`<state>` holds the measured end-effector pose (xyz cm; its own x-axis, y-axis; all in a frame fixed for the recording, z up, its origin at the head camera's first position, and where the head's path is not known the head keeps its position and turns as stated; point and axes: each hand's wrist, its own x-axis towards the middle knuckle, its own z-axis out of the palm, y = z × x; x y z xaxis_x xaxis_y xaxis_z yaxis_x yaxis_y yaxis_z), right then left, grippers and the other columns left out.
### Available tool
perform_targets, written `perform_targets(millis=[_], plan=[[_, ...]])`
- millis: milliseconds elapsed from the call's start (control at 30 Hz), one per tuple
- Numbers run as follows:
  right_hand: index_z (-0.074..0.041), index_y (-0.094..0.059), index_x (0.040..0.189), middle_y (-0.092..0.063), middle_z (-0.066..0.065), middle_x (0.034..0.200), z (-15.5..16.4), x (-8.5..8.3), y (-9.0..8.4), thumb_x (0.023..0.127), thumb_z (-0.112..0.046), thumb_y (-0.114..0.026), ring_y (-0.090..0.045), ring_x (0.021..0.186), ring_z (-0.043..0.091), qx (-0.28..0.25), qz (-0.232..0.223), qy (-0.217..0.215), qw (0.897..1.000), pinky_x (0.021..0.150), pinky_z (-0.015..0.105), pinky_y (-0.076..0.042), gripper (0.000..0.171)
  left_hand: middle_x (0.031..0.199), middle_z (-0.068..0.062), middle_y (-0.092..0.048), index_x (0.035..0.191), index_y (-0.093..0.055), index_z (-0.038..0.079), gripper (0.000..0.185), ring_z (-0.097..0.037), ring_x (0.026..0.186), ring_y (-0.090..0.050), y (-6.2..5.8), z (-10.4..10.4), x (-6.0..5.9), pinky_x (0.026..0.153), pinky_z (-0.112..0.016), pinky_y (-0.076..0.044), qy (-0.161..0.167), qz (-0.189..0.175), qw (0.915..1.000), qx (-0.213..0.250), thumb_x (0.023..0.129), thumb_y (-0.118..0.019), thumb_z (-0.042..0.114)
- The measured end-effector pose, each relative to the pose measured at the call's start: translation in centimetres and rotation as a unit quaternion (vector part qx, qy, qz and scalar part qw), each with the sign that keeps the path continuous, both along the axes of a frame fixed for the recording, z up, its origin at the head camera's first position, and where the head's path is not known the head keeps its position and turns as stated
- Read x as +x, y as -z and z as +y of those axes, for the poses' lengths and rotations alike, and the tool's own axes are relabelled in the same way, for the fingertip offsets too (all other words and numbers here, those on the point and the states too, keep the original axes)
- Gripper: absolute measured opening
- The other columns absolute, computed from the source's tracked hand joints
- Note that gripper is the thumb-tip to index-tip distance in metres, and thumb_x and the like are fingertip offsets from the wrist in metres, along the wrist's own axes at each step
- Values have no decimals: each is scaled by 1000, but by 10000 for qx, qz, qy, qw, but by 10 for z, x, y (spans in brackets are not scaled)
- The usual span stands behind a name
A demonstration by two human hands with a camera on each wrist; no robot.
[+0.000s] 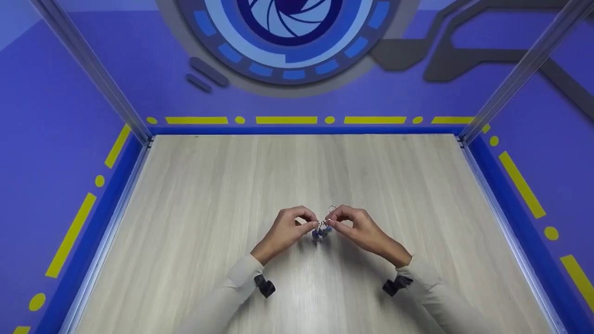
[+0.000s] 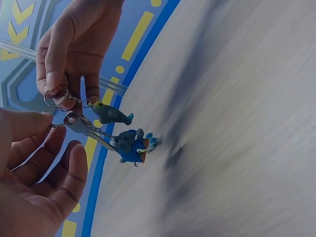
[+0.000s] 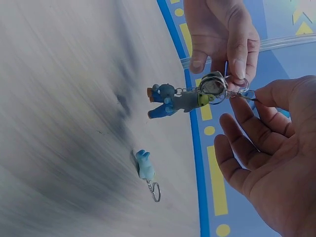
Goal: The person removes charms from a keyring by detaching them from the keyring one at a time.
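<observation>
Above the table, my left hand (image 1: 288, 232) pinches a metal key ring (image 2: 59, 119) between thumb and fingertips. A key (image 2: 79, 125) and a grey elephant charm (image 2: 129, 144) in blue clothing hang from it on a short chain. Fingertip to fingertip with it, my right hand (image 1: 369, 233) pinches a smaller ring (image 3: 249, 95). Its chain runs to a grey charm with a yellow head (image 2: 109, 113) and light blue tail end. Both rings overlap between the hands. In the head view the charms (image 1: 320, 233) dangle in a small cluster, and the fingers partly hide the rings.
A light blue figure charm (image 3: 145, 166) with its own ring (image 3: 156, 192) lies on the wood-grain table (image 1: 222, 185). In the head view mostly the right hand hides it. Blue-purple panels (image 1: 297, 106) with metal corner posts (image 1: 106, 88) enclose the table's back and sides.
</observation>
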<state>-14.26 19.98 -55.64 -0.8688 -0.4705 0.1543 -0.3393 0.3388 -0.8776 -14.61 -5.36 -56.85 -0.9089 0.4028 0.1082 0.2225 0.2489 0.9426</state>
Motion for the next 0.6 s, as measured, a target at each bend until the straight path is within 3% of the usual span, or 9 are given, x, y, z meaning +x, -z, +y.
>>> perform_targets(millis=[333,600], plan=[[-8,-75,102,-80,5,111,0,0,-1,107,-11,-73,-75,105,25,122,121,-38,9998,94,36,-58,6,101,-3,-78,99,-78,7,3,-11,96,-70,-7,7,1,76,-26,-57,153,356,9989,-266,102,-78,8],[-8,-76,103,-80,5,110,2,1,-1,107,-10,-73,-75,103,23,112,156,-47,9998,96,36,-58,6,101,-1,-78,97,-79,11,6,-11,97,-70,-7,8,2,77,-26,-58,157,413,9985,-325,101,-79,7]])
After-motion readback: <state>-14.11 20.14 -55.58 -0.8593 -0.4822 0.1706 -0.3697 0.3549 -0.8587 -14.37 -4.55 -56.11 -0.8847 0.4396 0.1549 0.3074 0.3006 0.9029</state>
